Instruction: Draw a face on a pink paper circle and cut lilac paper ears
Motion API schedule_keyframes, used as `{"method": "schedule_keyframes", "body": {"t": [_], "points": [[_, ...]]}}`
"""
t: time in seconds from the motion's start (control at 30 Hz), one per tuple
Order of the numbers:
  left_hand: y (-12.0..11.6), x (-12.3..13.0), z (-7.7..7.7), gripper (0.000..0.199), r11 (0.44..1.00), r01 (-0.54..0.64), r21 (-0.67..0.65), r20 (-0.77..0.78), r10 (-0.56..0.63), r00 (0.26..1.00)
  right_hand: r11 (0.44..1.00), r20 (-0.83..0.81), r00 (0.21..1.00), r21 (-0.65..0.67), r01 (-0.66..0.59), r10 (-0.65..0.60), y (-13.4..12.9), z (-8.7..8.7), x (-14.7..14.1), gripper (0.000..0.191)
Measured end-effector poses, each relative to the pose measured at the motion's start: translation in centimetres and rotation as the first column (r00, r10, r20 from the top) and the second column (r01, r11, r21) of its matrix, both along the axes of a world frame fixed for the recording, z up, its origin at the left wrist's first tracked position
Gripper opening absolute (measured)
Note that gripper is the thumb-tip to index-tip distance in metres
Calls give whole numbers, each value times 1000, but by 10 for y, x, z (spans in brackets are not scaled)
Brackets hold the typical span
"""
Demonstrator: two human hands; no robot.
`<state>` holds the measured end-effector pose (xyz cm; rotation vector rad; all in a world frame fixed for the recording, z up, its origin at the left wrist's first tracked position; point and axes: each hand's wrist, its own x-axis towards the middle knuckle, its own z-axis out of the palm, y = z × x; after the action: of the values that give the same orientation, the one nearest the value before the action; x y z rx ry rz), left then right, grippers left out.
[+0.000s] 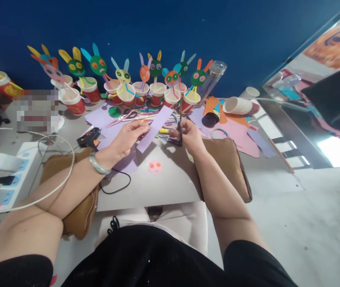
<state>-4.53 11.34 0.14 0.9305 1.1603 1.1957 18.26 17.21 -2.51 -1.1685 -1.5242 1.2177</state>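
Left hand [132, 135] has a purple paper strip [155, 129] pinched in its fingertips over the worktop [170, 185], pink paper face [155, 167] lying nearer the person, then dark scissors [180, 137], right hand [190, 137] curled round them.

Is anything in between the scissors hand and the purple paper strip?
Nothing visible blocks the gap between the right hand, holding scissors, and the purple strip in the left hand. The yellow item showing there seems to lie lower, on the table.
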Motion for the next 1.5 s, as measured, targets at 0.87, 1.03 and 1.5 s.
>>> {"method": "schedule_keyframes", "body": {"t": [0.87, 1.03, 1.5], "points": [[-12, 11, -14, 34, 955, 264, 133, -87, -254, 963, 986, -120, 992, 153, 62, -44, -43, 8, -27, 59], [-9, 9, -19, 35, 965, 199, 170, -99, -185, 978, 989, -109, 994, 139, 46, -31, -47, 12, -30, 56], [-13, 13, -20, 36, 969, 128, 212, -190, -87, 978, 994, -15, 997, 86, -68, 70, -42, 4, -32, 58]]}}
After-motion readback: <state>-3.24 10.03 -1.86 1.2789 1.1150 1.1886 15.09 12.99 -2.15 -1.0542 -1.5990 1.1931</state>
